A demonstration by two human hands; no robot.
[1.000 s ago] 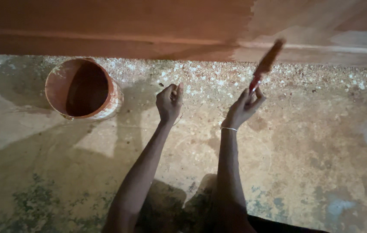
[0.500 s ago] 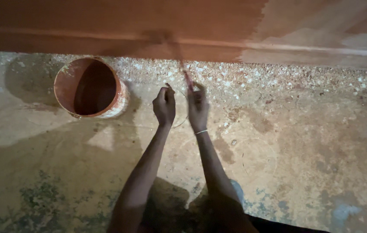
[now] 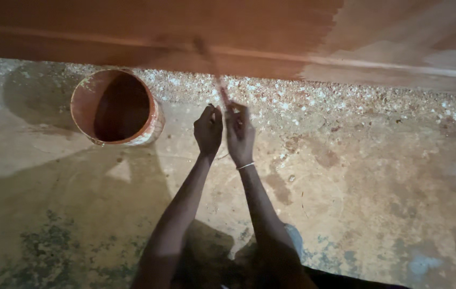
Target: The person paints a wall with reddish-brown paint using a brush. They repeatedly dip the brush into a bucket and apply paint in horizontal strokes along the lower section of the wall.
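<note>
We look down at a rough concrete floor (image 3: 356, 203) strewn with pale chips, where a wooden panel (image 3: 147, 32) stands, most of it stained red-brown. A paint bucket (image 3: 116, 107) sits left of the hands. The brush (image 3: 213, 67), blurred by motion, reaches up to the panel's lower rail. It seems light and stiff, perhaps slippery with paint; the bare lower handle is the best grip. The right hand (image 3: 240, 134) is clenched around that handle. The left hand (image 3: 208, 130), fingers curled, is just beside it; we cannot tell whether it grips.
</note>
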